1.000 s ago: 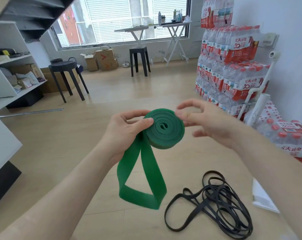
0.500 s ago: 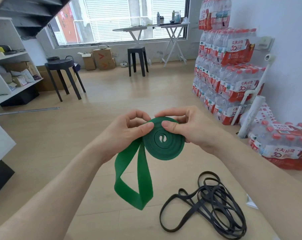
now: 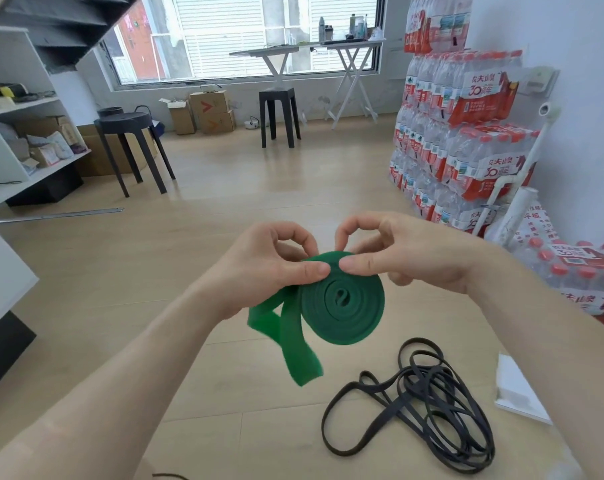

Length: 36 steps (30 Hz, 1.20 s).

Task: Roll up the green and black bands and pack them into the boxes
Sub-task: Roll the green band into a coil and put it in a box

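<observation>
In the head view, the left hand (image 3: 262,268) is closed on the green band (image 3: 343,303). Its thumb lies flat against the near face of the coil at the upper left, and its curled fingers reach round behind the rim. The right hand (image 3: 408,258) pinches the same coil from the other side. Its thumb presses the near face close to the top edge, almost tip to tip with the left thumb, and its forefinger arches over the rim. The remaining right fingers are curled loosely below and hold nothing.

The green band is held in the air between both hands, above the wooden floor (image 3: 224,188). Most of it is wound into a flat spiral disc that faces the camera, with a small gap at its centre. A short loose loop hangs from the disc's left side, below the left hand, and its lower end is blurred.

The black band (image 3: 418,410) lies unrolled on the floor in a loose tangle of loops, below and to the right of the coil. Just beside it, at the right, a flat white object that is possibly a box (image 3: 515,389) rests on the floor, partly hidden by the right forearm.
</observation>
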Available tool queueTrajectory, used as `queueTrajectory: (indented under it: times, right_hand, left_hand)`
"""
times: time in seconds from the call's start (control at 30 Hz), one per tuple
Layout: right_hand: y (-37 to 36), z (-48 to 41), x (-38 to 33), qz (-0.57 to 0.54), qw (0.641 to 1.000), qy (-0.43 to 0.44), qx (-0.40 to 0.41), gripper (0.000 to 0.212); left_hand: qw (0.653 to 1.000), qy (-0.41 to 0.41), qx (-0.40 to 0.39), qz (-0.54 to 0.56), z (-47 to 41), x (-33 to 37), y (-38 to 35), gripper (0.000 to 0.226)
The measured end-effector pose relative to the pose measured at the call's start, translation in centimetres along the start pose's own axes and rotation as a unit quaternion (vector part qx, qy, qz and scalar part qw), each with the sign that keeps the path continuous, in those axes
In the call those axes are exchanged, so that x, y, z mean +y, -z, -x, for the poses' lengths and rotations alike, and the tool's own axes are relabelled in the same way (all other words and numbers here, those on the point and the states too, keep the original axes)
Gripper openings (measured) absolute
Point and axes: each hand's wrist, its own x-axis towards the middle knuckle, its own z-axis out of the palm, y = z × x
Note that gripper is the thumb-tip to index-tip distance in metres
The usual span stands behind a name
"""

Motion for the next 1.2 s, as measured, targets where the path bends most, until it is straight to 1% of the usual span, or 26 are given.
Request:
queueTrajectory:
  times: [0.07,0.2,0.27,0.33,0.43,0.57,0.63,0.7,0.73,0.77,0.8,0.83,0.9,0.93,1.0,1.03,1.1,1.2]
  right_hand:
    - [-0.7,-0.2,0.1,-0.006,1.000,0.012,-0.009,0.018]
    - [-1.4,-0.6,0.3,-0.058,0.996,0.052,0.040,0.017]
    - [-1.0,-0.4,0.4,-0.069,0.994,0.064,0.064,0.015]
    - [-0.6,-0.3,0.7,-0.085,0.990,0.065,0.095,0.017]
    - [-0.2,-0.2,0.9,-0.137,0.983,0.056,0.112,0.023]
    - [-0.5,-0.2,0.9,-0.172,0.976,0.046,0.128,0.022]
    - [-0.1,-0.4,1.2,-0.200,0.967,0.039,0.151,0.022]
    - [0.8,-0.7,1.9,-0.238,0.951,0.029,0.197,0.023]
    - [1.4,-0.8,2.4,-0.265,0.937,0.022,0.228,0.023]
    - [2.1,-0.9,3.0,-0.292,0.920,0.009,0.260,0.023]
    - [2.6,-1.0,3.7,-0.313,0.904,-0.006,0.290,0.023]
    - [3.1,-1.0,4.3,-0.326,0.891,-0.023,0.315,0.023]
    - [3.3,-1.1,5.5,-0.346,0.873,-0.049,0.339,0.023]
    - [3.2,-1.2,5.9,-0.364,0.865,-0.053,0.342,0.023]
    - [2.8,-1.4,6.4,-0.399,0.849,-0.056,0.343,0.022]
    - [2.7,-1.5,6.5,-0.407,0.844,-0.057,0.345,0.022]
    - [2.4,-1.6,6.7,-0.407,0.842,-0.065,0.348,0.022]
    - [2.0,-1.8,6.8,-0.390,0.850,-0.075,0.347,0.021]
  left_hand:
    - [1.000,-0.005,-0.017,-0.013,0.0,0.1,0.0,0.025]
    - [1.000,-0.013,-0.015,0.000,0.0,0.3,0.5,0.030]
    - [1.000,-0.007,-0.020,-0.018,-0.1,0.0,0.9,0.032]
    - [0.999,0.009,-0.024,-0.042,-0.1,-0.4,1.3,0.037]
    - [1.000,0.017,-0.015,-0.021,-0.1,-0.9,1.4,0.036]
    - [1.000,0.017,-0.014,0.011,-0.5,-1.5,1.2,0.038]
    - [0.998,0.035,-0.045,0.013,-0.6,-2.1,1.8,0.036]
    - [0.992,0.065,-0.102,-0.042,-0.4,-3.2,2.7,0.032]
    - [0.986,0.086,-0.127,-0.063,-0.3,-3.9,3.1,0.035]
    - [0.983,0.105,-0.141,-0.057,-0.1,-4.5,3.5,0.042]
    - [0.982,0.124,-0.140,-0.024,0.0,-5.1,3.8,0.050]
    - [0.982,0.136,-0.129,0.033,0.1,-5.6,4.2,0.057]
    - [0.973,0.131,-0.111,0.155,0.0,-6.4,5.1,0.063]
    - [0.964,0.126,-0.116,0.202,0.0,-6.5,5.5,0.067]
    - [0.949,0.121,-0.128,0.260,0.0,-6.7,6.2,0.076]
    - [0.948,0.124,-0.119,0.267,0.1,-6.9,6.3,0.078]
    - [0.956,0.144,-0.069,0.246,0.1,-7.2,6.3,0.071]
    - [0.964,0.174,0.031,0.199,0.0,-6.9,5.8,0.035]
